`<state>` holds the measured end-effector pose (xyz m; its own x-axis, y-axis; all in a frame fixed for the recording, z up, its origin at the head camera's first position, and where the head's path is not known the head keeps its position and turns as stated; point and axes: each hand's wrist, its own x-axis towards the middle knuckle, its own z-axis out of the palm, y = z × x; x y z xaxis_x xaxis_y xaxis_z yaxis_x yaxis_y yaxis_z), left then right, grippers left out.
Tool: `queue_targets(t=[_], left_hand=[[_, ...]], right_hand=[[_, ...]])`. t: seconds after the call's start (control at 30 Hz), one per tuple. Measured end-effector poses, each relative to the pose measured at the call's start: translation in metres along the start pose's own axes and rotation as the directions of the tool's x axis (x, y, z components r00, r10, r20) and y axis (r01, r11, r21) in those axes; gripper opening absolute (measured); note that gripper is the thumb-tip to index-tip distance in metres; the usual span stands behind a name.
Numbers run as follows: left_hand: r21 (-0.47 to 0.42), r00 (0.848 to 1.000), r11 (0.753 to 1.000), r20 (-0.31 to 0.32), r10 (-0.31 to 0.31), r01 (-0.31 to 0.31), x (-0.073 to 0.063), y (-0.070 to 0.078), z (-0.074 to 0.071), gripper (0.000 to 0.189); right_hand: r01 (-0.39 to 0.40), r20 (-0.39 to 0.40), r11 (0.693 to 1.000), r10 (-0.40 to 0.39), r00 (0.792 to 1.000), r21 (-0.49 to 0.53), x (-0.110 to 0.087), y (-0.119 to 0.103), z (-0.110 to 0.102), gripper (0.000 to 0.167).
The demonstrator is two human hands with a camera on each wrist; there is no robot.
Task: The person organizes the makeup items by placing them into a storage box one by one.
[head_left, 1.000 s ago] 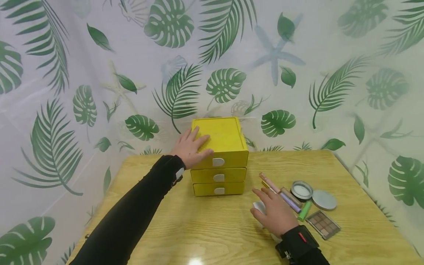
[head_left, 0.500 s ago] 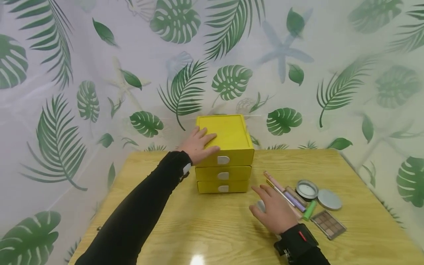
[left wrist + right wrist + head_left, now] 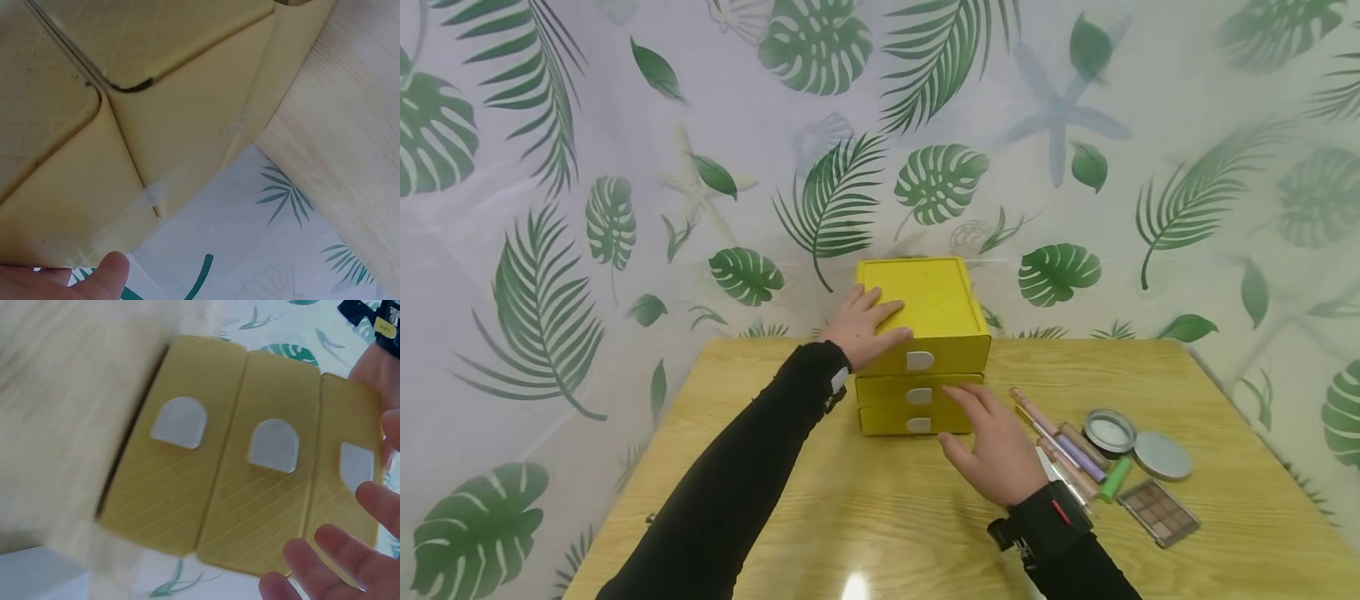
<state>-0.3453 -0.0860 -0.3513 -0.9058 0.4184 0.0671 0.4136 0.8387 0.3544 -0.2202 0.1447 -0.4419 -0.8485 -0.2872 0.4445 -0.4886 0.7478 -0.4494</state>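
Head view. Table (image 3: 865, 500): pale wood, visible grain, a bright glare spot at the near edge. Wall sheet (image 3: 880, 108): white, printed with green leaves, shells and starfish, covering the back and sides. Drawer box (image 3: 936, 296): yellow, three drawers, standing near the table's back edge. Left hand (image 3: 867, 329): resting on the box top's left side, fingers apart. Right hand (image 3: 1003, 446): before the lower drawers, fingers apart, holding nothing; contact cannot be told. Make-up, to the right: jar (image 3: 1110, 431), round lid (image 3: 1162, 455), palette (image 3: 1160, 512), green tube (image 3: 1117, 480), purple tube (image 3: 1081, 457).

Compared with half a second ago: right hand shifted from beside the make-up toward the drawers; left hand unchanged on top.

Left wrist view. Box side and back, near the sheet; part of the left hand at the lower edge.

Right wrist view. Three drawer fronts, pale tabs (image 3: 274, 445), closed; spread fingers nearby.
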Motion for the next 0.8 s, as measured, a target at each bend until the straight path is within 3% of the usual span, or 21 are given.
queue_targets(t=[0.47,0.8], left_hand=[[-0.029,1.000,0.999,-0.005,-0.021,0.021,-0.001,-0.001,-0.002,0.067],[-0.017,1.000,1.000,-0.004,-0.022,0.022,0.000,0.000,0.000,0.067]], right_hand=[[0.100,-0.049,0.991,-0.104,0.993,-0.083,0.049,-0.024,-0.009,0.056],[0.041,-0.120,0.985,-0.062,0.991,-0.170,0.060,-0.033,0.009,0.051]])
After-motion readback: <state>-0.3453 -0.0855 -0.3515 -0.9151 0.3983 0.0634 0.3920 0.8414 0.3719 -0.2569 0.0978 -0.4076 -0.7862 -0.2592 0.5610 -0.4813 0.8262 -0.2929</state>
